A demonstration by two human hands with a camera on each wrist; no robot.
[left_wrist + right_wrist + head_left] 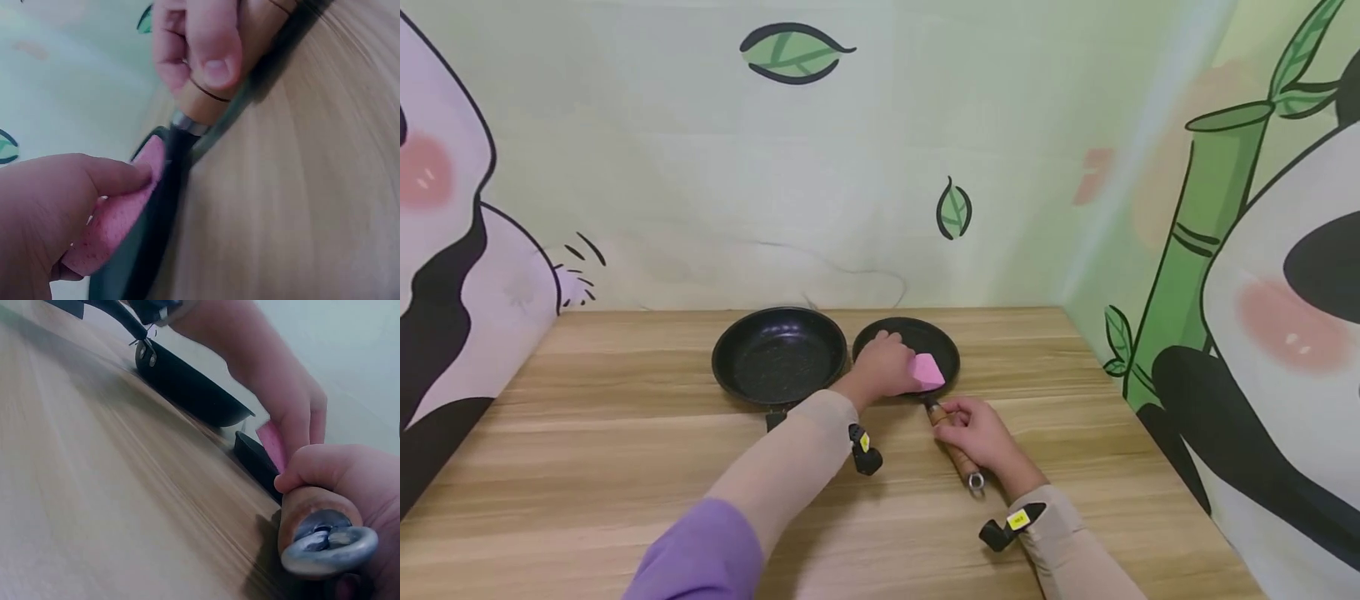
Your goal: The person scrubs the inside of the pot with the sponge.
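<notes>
Two grips clamp: left hand (886,365) on pitted sponge (928,372), right hand (977,432) on rounded wooden handle (962,463).

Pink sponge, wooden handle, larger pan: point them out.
Pink sponge (117,226): left wrist view, its broad face.
Wooden handle (962,462): head view, its lower part.
Larger pan (778,360): head view, bare inner base.

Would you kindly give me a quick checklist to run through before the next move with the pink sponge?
1. Sponge pinched by the left hand: ok.
2. Wooden handle held by the right hand: ok.
3. Sponge inside the small pan: ok.
4. Large pan away from the right hand: ok, it sits further left.
5. Small pan's base flat on the table: cannot tell, underside hidden.
</notes>
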